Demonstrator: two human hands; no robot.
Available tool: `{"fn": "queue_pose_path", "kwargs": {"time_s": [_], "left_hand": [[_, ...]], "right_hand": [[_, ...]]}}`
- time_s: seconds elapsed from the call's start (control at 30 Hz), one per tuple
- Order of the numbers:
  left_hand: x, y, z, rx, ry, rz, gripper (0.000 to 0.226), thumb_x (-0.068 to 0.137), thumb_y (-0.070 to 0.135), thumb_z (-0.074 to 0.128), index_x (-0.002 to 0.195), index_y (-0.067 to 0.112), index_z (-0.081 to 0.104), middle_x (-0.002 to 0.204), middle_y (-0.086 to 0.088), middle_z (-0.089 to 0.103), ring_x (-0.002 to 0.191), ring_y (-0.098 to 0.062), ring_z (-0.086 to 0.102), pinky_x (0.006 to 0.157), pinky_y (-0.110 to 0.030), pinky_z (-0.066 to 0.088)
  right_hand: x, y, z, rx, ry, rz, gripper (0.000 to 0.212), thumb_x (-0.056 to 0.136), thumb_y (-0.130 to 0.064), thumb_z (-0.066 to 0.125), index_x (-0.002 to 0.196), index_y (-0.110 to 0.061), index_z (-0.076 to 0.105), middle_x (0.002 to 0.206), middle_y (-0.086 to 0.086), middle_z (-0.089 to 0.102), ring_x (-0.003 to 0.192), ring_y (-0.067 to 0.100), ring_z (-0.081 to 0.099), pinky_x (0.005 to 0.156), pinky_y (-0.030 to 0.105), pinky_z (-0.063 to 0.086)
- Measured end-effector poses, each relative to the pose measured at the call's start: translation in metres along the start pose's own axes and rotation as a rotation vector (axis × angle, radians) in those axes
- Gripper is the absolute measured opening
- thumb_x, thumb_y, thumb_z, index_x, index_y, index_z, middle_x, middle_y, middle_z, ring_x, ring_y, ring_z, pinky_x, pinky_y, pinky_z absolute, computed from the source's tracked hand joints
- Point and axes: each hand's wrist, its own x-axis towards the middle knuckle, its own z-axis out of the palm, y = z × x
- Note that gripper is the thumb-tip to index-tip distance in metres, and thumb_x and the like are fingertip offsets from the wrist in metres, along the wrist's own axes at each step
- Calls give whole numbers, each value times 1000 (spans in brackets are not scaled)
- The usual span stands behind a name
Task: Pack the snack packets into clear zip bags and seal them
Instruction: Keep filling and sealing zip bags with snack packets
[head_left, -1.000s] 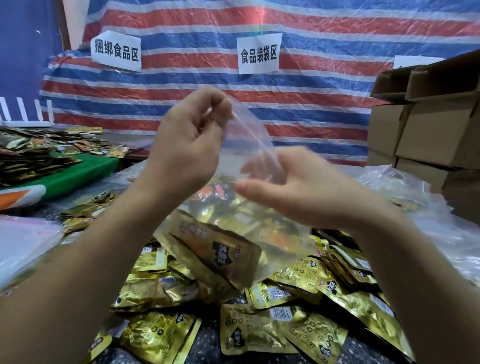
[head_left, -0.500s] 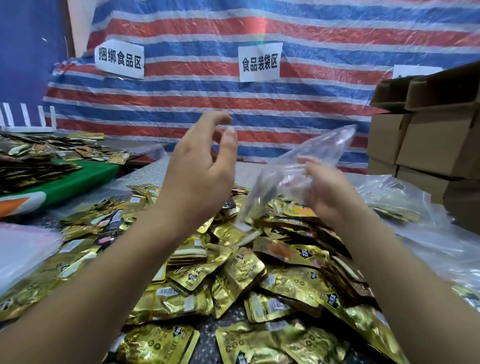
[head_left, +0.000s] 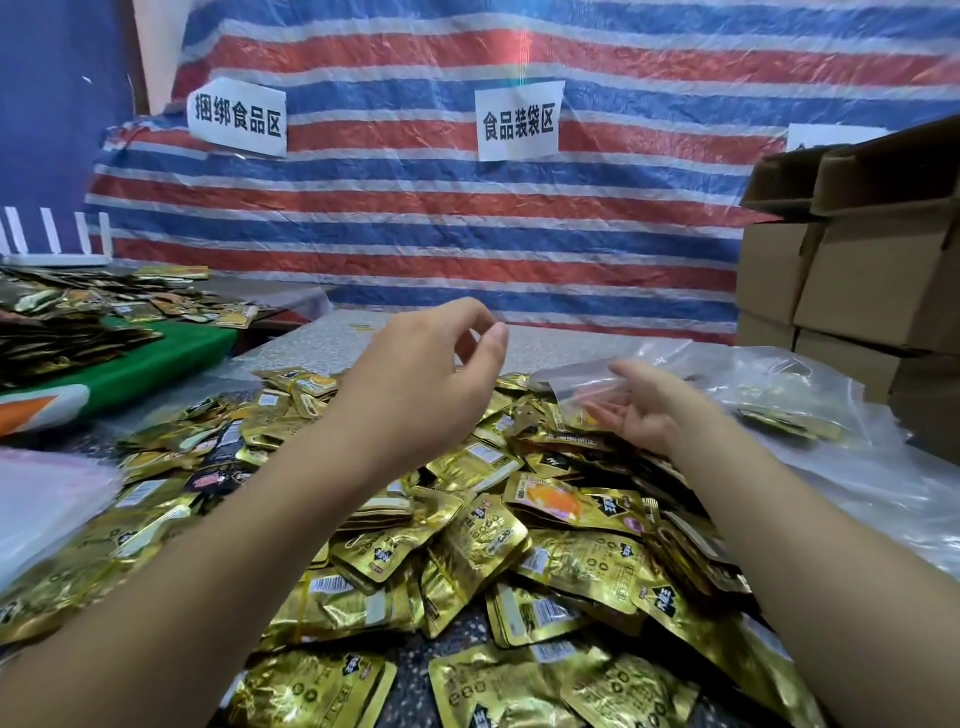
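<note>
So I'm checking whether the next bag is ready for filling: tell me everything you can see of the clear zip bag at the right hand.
The clear zip bag is thin, see-through plastic, slightly crinkled, with gold packets showing through it. It looks empty and lies roughly flat, held low over the far side of the pile of gold snack packets. The right hand, palm up, holds its right end, thumb on top and fingers underneath. The left hand hovers apart from it. Whether its zip is open cannot be told.

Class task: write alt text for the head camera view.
Two bare hands hover over a heap of gold snack packets; the right hand holds a clear bag, the left hand holds nothing. Cardboard boxes stand right.
</note>
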Motion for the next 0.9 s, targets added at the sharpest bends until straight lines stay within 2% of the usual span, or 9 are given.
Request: {"fn": "queue_pose_path", "kwargs": {"time_s": [0.07, 0.13, 0.23, 0.37, 0.53, 0.67, 0.77, 0.8, 0.9], "left_hand": [[1, -1, 0, 11, -22, -9, 27, 101, 41, 44, 100, 24, 66, 79, 13, 63, 70, -3, 58, 65, -30, 49], [1, -2, -1, 27, -40, -19, 28, 101, 40, 44, 94, 24, 66, 77, 10, 64, 70, -7, 59, 66, -33, 50], [0, -2, -1, 40, -71, -18, 31, 102, 38, 44, 86, 21, 65, 74, 6, 64, 70, -11, 59, 67, -38, 51], [-2, 2, 0, 88, -93, -12, 35, 102, 39, 43, 85, 18, 66, 74, 4, 64, 70, -12, 58, 66, -38, 50], [-3, 4, 3, 86, -92, 23, 38, 103, 37, 43, 79, 16, 63, 67, 1, 61, 65, -16, 56, 60, -36, 46], [-2, 4, -1, 77, -14, 65, 32, 101, 31, 49, 84, 12, 67, 68, 0, 63, 62, -14, 57, 59, -38, 47], [-5, 0, -4, 35, 33, 35, 8, 97, 28, 59, 98, 22, 64, 76, 11, 63, 62, -2, 56, 58, -25, 47], [-7, -2, -3, 43, 9, 22, 8, 97, 29, 59, 97, 23, 64, 75, 12, 62, 62, -1, 55, 57, -25, 47], [-18, -11, 2, 144, -109, -28, 29, 99, 41, 50, 81, 22, 63, 65, 10, 57, 55, -4, 49, 52, -27, 39]], "right_hand": [[-1, -2, 0, 98, -5, -1, 27, 105, -26, 48, 105, 1, 53, 90, 31, 68, 75, 26, 72, 61, 30, 62], [-2, 0, 0, 134, 16, -23, 28, 104, -27, 50, 100, 0, 54, 99, 30, 65, 81, 25, 72, 65, 28, 62], [-3, 8, 0, 139, 65, -129, 26, 103, -28, 51, 102, -2, 56, 102, 22, 62, 85, 23, 69, 73, 27, 61], [-17, 12, 2, 181, 105, -252, 27, 100, -31, 57, 112, -6, 55, 106, 15, 66, 90, 23, 71, 61, 27, 61], [-49, 3, 13, 93, 91, -389, 20, 100, -24, 52, 91, -9, 60, 76, 5, 67, 56, 13, 68, 50, 24, 54], [-75, -3, 27, 36, -21, -507, 21, 99, -17, 50, 81, -11, 60, 58, 0, 63, 47, 11, 60, 45, 22, 49], [-88, 0, 34, -29, -132, -546, 26, 101, -18, 50, 79, -11, 60, 57, 0, 63, 48, 12, 59, 46, 23, 49], [-91, 2, 36, -50, -167, -554, 27, 101, -18, 50, 77, -11, 59, 57, 1, 62, 49, 12, 58, 48, 23, 49], [-98, 10, 40, -150, -240, -590, 31, 102, -17, 49, 73, -10, 56, 55, 1, 59, 49, 14, 55, 51, 28, 46]]}}
